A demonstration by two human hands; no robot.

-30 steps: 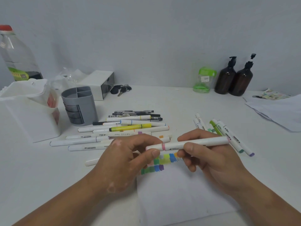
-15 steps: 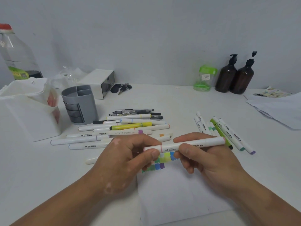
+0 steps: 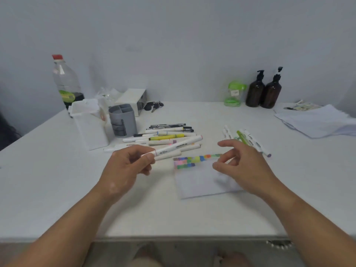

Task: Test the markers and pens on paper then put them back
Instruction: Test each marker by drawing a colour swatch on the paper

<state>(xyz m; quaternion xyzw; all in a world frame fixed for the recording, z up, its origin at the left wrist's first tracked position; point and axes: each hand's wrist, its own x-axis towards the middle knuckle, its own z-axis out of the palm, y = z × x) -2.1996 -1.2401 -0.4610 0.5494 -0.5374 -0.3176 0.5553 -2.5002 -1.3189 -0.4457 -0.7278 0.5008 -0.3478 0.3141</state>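
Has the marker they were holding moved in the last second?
Yes. The marker, now in the left hand alone, shifted left against the paper, toward the pen pile.

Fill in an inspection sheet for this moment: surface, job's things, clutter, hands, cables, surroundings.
Surface: white table.
Job's things: white marker, held; swatched paper; pile of markers and pens beside grey pen holder; smaller marker group at right.
Clutter: clear bottle, two amber pump bottles, keys, paper stack.
Hands: left hand grips the white marker; right hand open, above the swatched paper.
Cables: nothing seen.
Surroundings: plain wall.
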